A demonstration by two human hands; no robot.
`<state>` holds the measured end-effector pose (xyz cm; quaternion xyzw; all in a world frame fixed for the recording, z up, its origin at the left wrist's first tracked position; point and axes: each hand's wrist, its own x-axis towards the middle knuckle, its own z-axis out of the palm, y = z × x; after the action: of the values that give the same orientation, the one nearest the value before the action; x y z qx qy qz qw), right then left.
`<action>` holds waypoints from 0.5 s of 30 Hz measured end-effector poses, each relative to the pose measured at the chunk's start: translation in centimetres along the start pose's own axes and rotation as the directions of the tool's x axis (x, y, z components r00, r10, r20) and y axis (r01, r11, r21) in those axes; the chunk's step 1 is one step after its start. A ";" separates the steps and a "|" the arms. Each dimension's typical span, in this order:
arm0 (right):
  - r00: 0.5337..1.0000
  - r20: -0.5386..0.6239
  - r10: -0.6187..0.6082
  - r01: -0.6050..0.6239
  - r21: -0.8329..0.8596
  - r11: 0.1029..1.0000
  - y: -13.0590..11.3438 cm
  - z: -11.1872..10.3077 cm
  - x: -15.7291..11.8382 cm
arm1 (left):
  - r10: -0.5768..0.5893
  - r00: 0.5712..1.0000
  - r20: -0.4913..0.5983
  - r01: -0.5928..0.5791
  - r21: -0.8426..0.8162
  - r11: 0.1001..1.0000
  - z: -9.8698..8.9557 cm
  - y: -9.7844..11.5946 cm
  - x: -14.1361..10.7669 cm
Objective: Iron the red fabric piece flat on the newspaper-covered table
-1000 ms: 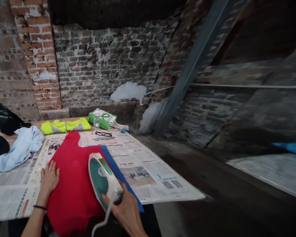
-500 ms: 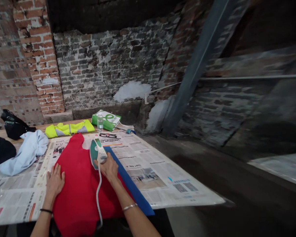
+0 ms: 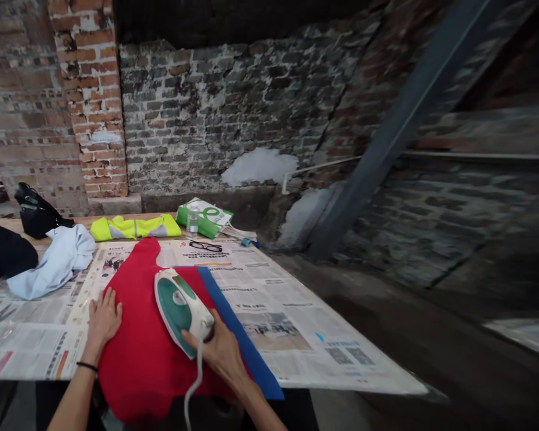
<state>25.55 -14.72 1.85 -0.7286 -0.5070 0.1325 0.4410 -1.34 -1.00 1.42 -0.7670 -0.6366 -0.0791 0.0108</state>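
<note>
Head view: right hand [image 3: 222,347] clasps the likely hefty iron [image 3: 174,311] by its sure-hold handle [image 3: 196,306], left hand [image 3: 104,319] ungripping on red cloth [image 3: 132,365].

1. We see dim light; we cannot tell its source.
2. Beyond the left hand [image 3: 104,320], we find the bricks [image 3: 184,114] fairly sharp.
3. Far right of the right hand [image 3: 224,352], the dark wall [image 3: 485,215] looks stretched and blurred.

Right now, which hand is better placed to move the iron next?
Likely right: the right hand grips the iron over the red cloth; the left hand rests at the cloth's left edge, holding nothing.
</note>
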 end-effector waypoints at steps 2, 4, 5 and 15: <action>0.999 0.007 0.038 -0.037 -0.050 0.998 -1.9 1.2 2.5 | 0.003 1.000 -0.005 -0.003 0.003 1.000 -0.1 0.0 0.0; 0.999 0.005 0.050 -0.049 -0.069 0.996 -3.4 2.1 4.5 | 0.005 1.000 -0.009 -0.005 0.008 1.000 -0.2 -0.1 0.0; 0.999 0.007 0.046 -0.045 -0.065 0.997 -3.8 2.5 5.1 | 0.005 1.000 -0.010 -0.005 0.011 1.000 -0.2 -0.1 0.0; 0.998 -0.050 -0.049 0.057 0.169 0.984 2.2 0.6 -2.7 | 0.005 1.000 -0.015 -0.005 -0.012 1.000 0.0 0.0 -0.1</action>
<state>25.30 -16.89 -0.91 -0.6772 -0.5028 0.1469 0.5167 -1.33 -1.09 1.36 -0.7680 -0.6342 -0.0888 0.0110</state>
